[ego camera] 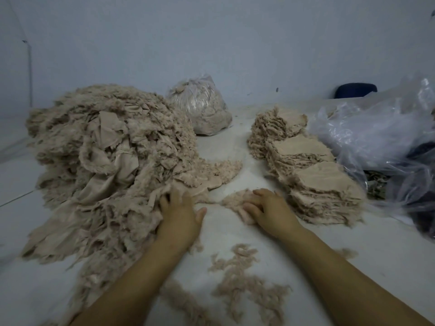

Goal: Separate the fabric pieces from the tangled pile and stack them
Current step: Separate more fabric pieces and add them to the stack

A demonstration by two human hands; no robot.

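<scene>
Fabric pieces, all beige and frayed at the edges, are lying in a large tangled pile (103,156) on the left of a pale work surface (223,234), seen from the head camera. The left hand (181,215) is resting palm down at the pile's near right edge, its fingertips reaching into the cloth and its thumb sticking out to the right; the blur is hiding whether the fingers are gripping anything. The right hand (270,209) is sitting on a small fabric piece (235,203) lying flat between the pile and the stacks, its fingers curling over the cloth and bunching it. Three neat stacks (306,163) of separated pieces are standing in a row on the right, touching one another, the nearest just beside the right hand. Loose fluff (244,278) is lying scattered on the surface between the forearms. A filled clear bag (200,107) is sitting behind the pile, and crumpled plastic sheeting (386,135) is lying to the right of the stacks.
</scene>
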